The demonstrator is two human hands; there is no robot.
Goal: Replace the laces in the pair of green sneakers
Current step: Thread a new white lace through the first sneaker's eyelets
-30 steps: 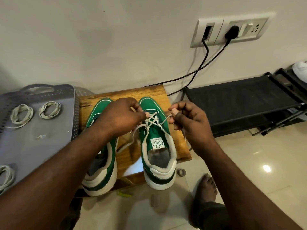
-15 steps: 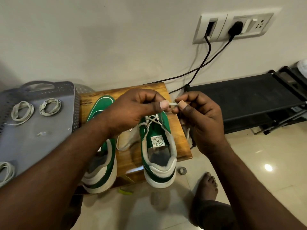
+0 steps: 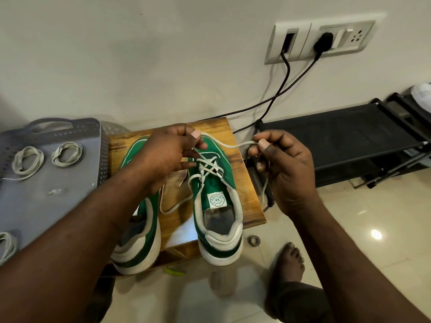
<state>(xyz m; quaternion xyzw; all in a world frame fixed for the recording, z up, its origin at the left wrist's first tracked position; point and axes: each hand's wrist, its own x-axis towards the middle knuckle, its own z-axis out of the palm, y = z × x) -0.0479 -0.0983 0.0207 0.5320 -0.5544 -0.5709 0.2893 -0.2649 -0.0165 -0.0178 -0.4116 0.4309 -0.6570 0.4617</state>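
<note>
On the wooden tabletop [image 3: 247, 183] a green left-hand sneaker [image 3: 140, 229] and right-hand sneaker [image 3: 217, 190] sit side by side, heels overhanging the near edge. A white lace [image 3: 233, 145] crosses the right-hand sneaker's front eyelets. The left hand [image 3: 168, 155] has its fingers [image 3: 194, 136] clamped on the lace above that toe. The right hand [image 3: 284, 169] pinches the same strand just past the right edge. Coiled laces [image 3: 28, 159] lie on a grey tray [image 3: 70, 194].

The sneakers [image 3: 224, 164] on the stool [image 3: 247, 183] are green, with white soles and pale grey collars. The label [image 3: 217, 200] on one tongue seems white with a round green mark. The lace [image 3: 229, 145] is off-white. The stool is brown with darker grain. Left of the stool is a grey tray [image 3: 70, 194] with dotted walls, and right of it a black rack [image 3: 338, 134].
</note>
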